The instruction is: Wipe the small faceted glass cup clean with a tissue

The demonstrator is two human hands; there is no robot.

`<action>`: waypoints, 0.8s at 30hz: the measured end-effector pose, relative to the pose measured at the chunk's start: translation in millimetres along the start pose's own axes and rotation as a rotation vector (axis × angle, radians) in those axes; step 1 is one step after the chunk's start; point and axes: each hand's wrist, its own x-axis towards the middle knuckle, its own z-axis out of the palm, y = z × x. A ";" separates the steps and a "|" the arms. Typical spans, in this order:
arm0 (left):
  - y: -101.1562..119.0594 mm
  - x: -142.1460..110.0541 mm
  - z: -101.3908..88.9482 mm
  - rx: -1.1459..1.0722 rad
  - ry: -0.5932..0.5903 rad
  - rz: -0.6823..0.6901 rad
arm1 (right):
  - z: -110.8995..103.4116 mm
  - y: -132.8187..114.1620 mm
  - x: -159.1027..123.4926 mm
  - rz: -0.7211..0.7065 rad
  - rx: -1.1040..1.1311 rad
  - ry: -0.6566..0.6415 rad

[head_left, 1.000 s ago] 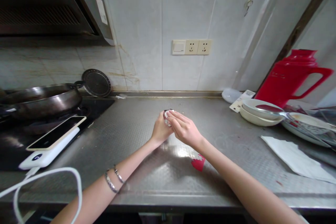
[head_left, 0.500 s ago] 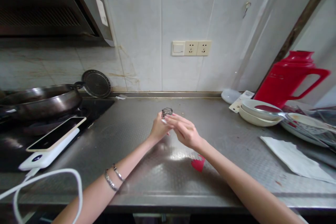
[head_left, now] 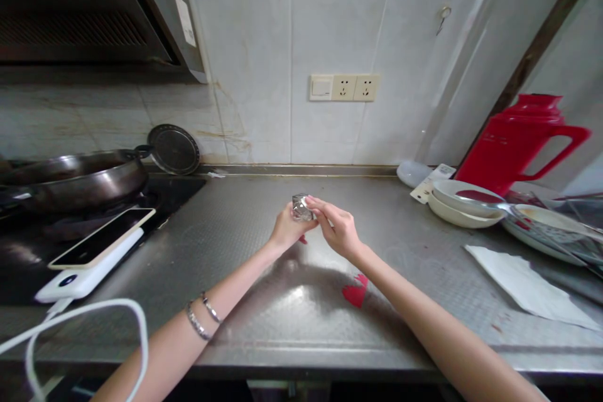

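Observation:
Over the middle of the metal counter, my left hand (head_left: 286,226) is wrapped round a small, clear, glass-like object with facets (head_left: 302,207). It looks like a little glass or jar, partly covered by my fingers. My right hand (head_left: 340,226) is closed, its fingertips pressed to the object's upper right side. A small whitish bit shows at those fingertips; I cannot make out what it is. Red paper-like scraps (head_left: 355,292) lie on the counter below my right wrist, and another bit of red shows under my hands.
A pan (head_left: 80,179) sits on the stove at left, near a phone (head_left: 103,239) on a white power bank (head_left: 89,276) with a looping cable (head_left: 108,304). On the right are stacked bowls (head_left: 464,213), a red thermos jug (head_left: 518,144) and a white paper sheet (head_left: 522,279).
The clear object shows more openly now, its faceted side turned into view. My right fingers have shifted to its upper right side. The left hand has barely moved.

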 end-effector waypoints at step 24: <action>-10.6 -3.1 3.2 0.058 0.028 -0.002 | -12.4 39.9 11.9 0.808 0.349 0.330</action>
